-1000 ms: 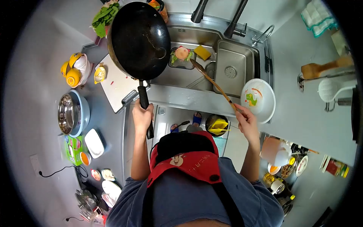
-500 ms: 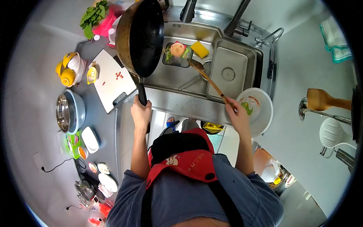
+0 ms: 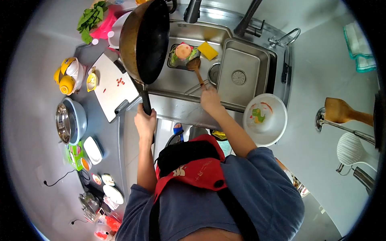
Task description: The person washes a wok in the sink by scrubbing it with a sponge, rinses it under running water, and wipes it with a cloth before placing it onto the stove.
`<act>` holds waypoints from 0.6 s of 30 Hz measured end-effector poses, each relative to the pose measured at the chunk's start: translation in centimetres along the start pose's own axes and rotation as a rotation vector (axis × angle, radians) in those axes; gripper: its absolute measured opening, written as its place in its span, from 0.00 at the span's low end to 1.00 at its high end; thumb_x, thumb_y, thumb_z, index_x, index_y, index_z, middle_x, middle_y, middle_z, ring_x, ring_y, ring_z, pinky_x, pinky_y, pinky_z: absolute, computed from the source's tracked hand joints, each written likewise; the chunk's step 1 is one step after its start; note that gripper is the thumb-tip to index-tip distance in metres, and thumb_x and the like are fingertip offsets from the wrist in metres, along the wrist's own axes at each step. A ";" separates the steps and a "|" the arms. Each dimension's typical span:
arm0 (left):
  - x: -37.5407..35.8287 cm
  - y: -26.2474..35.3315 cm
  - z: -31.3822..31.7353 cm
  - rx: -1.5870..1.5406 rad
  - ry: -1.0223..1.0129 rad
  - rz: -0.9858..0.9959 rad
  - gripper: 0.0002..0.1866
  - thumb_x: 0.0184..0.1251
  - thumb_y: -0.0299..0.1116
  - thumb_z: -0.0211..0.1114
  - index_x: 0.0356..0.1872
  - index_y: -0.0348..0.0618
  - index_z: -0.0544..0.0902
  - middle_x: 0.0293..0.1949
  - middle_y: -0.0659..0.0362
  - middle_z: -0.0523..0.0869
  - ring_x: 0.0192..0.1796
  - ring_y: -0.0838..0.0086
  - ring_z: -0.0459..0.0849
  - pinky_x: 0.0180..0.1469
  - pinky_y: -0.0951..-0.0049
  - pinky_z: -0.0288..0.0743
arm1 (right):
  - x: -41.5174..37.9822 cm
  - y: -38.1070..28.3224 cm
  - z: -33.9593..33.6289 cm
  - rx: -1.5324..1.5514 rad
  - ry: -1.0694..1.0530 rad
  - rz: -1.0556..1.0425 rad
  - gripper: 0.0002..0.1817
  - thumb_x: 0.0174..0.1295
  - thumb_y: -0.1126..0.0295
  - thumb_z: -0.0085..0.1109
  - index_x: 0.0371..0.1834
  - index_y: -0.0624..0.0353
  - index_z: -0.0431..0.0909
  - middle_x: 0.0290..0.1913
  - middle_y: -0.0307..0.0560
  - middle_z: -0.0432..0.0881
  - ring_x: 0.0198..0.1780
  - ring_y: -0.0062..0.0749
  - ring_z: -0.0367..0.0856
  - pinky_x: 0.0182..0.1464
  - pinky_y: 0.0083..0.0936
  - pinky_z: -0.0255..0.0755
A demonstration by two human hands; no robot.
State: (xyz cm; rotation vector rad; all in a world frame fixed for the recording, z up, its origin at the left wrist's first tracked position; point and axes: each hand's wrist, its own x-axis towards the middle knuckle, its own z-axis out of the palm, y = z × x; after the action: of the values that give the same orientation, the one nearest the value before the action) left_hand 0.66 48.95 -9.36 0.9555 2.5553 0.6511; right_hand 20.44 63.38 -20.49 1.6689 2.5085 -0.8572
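My left hand [image 3: 145, 121] is closed round the black handle of a wok [image 3: 149, 42]. The wok is tilted on its side over the left part of the sink [image 3: 171, 82], its dark inside facing right. In my right hand [image 3: 210, 99] is a wooden spatula [image 3: 195, 69], gripped by its handle. The spatula's head is over the left basin, close to the drain basket [image 3: 172, 66] with green scraps and a round pinkish thing. A yellow sponge [image 3: 208, 51] lies just beyond it.
A white bowl [image 3: 277, 134] with a dinosaur print stands right of the sink. At left, a white cutting board [image 3: 108, 96] bears red pieces and a knife [image 3: 120, 66]. Two faucets [image 3: 193, 12] rise behind the sink. A wooden turner [image 3: 341, 110] hangs at right.
My right hand has moved left, from beside the white bowl to the sink's front edge, bringing the spatula head closer to the wok. My left hand still holds the wok tilted.
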 end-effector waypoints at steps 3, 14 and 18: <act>-0.2 0.0 -0.4 -0.091 0.001 0.008 0.13 0.53 0.27 0.66 0.39 0.34 0.75 0.22 0.42 0.81 0.29 0.48 0.83 0.32 0.58 0.74 | 2.9 0.2 -3.9 0.000 0.102 -0.105 0.26 0.56 0.70 0.56 0.60 0.67 0.68 0.58 0.68 0.70 0.60 0.57 0.69 0.60 0.46 0.66; -1.6 3.5 -2.0 -0.492 -0.208 -0.174 0.08 0.57 0.24 0.62 0.34 0.32 0.73 0.14 0.60 0.74 0.13 0.78 0.73 0.15 0.76 0.65 | 23.2 17.7 -23.0 -0.093 0.503 0.374 0.27 0.69 0.53 0.40 0.41 0.67 0.81 0.45 0.68 0.80 0.47 0.60 0.79 0.52 0.49 0.71; -1.5 3.3 -1.1 -0.530 -0.269 -0.198 0.08 0.56 0.24 0.63 0.32 0.32 0.73 0.13 0.60 0.74 0.13 0.78 0.73 0.15 0.75 0.64 | 26.6 22.7 -21.4 -0.259 0.636 0.184 0.20 0.64 0.60 0.46 0.28 0.63 0.83 0.33 0.61 0.83 0.37 0.57 0.82 0.41 0.46 0.75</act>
State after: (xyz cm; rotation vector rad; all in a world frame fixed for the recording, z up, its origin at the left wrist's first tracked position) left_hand 2.99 49.85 -6.50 0.5557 2.0488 0.9947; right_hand 34.45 101.85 -20.07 2.2893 2.5781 0.0395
